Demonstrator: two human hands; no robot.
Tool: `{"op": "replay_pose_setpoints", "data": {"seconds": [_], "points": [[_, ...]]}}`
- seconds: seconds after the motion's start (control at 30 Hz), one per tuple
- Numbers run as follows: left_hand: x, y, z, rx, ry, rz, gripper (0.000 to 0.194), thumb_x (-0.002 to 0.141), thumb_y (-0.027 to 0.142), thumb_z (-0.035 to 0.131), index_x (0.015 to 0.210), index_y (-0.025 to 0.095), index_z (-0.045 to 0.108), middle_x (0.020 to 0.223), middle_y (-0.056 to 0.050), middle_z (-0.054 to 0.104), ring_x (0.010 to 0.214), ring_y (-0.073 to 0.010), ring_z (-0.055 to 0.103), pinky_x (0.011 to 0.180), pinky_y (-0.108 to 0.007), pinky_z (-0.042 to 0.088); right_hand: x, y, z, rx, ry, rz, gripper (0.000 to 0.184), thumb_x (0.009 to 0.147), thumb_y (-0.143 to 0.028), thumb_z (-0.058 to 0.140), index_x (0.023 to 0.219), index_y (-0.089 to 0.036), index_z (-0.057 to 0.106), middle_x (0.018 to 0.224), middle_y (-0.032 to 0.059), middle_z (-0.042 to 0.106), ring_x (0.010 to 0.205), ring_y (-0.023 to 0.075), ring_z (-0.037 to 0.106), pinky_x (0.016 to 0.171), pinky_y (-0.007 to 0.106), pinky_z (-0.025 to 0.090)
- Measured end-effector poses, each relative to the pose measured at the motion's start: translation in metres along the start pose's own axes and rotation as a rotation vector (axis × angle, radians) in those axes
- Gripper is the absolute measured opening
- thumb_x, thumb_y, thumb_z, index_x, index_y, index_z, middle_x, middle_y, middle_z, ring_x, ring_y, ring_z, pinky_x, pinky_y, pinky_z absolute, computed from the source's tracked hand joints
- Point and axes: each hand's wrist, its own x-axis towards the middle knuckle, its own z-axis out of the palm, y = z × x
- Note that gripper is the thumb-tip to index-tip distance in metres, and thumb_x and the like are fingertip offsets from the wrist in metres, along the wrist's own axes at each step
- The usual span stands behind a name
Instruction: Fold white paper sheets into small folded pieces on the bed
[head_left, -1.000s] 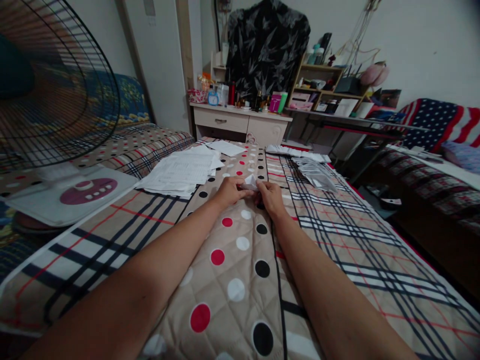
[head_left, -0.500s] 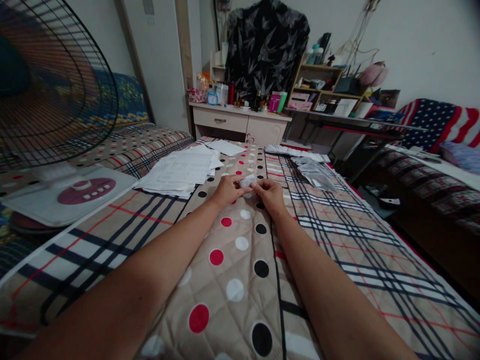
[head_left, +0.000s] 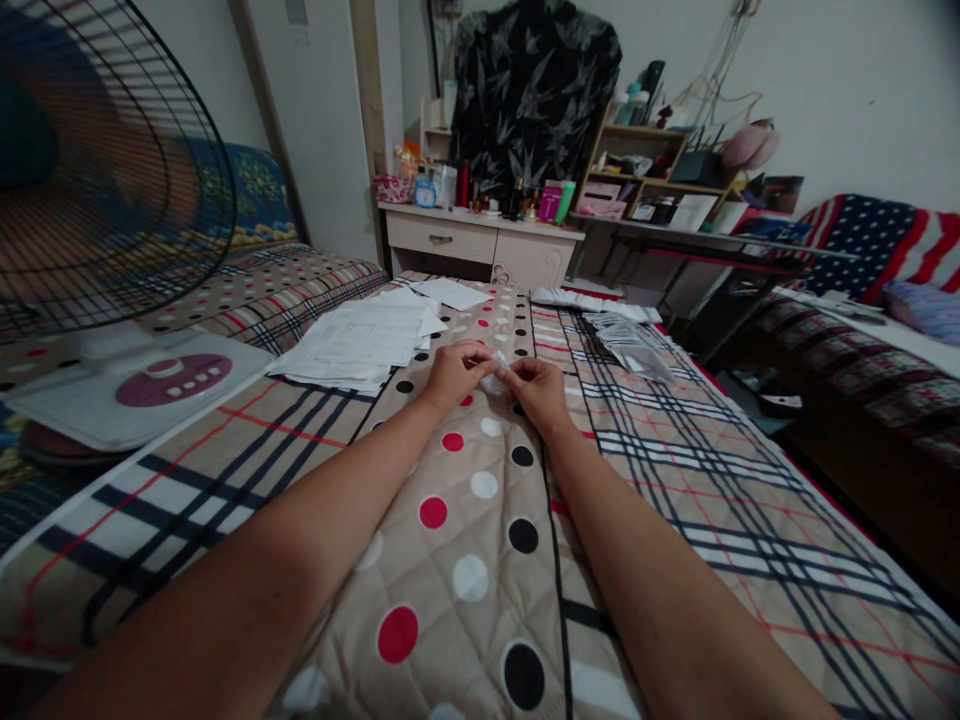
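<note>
left hand [head_left: 456,376] and right hand [head_left: 541,392]: fingertips closed, 2 pinches on 1 small white paper piece [head_left: 492,384], held between them over the polka-dot quilt [head_left: 429,568]. step in hand, as judged: folding. next move calls for steady, even finger pressure.

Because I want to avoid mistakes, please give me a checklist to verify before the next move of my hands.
1. Left hand grip on the small white piece: ok, fingertips pinch it.
2. Right hand grip on it: ok, fingertips at its right side.
3. Folds of the piece: cannot tell, fingers cover much of it.
4. Paper sheets apart from the left hand: ok, a gap shows between.
5. Sheets weighted against possible draught from the fan: not ok, nothing visible holds them down.
</note>
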Motion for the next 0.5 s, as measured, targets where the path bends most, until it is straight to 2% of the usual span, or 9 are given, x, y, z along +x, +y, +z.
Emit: {"op": "replay_pose_setpoints", "data": {"seconds": [0.2,0.5], "points": [[-0.0006,0.006,-0.0004,-0.032,-0.016,-0.022,0.009,0.073,0.021,0.065,0.067,0.014,0.066,0.069,-0.003,0.066,0.064,-0.0134,0.059,0.063,-0.025,0.046,-0.0009,-0.0012,0.0011,0.081,-0.066,0.003,0.03,0.069,-0.045,0.071,0.069,-0.016,0.063,0.057,-0.0002,0.058,0.048,0.0118,0.049,0.046,0.024,0.036],[0.0003,0.0093,-0.0014,0.005,-0.024,-0.007,0.012,0.072,0.019,0.061,0.062,0.016,0.055,0.061,0.002,0.056,0.058,-0.0108,0.05,0.057,-0.023,0.04,-0.0039,-0.0031,0.0013,0.028,-0.138,-0.023,0.033,0.074,-0.046,0.066,0.06,-0.018,0.056,0.049,-0.0033,0.051,0.045,0.0093,0.042,0.045,0.023,0.031]]}}
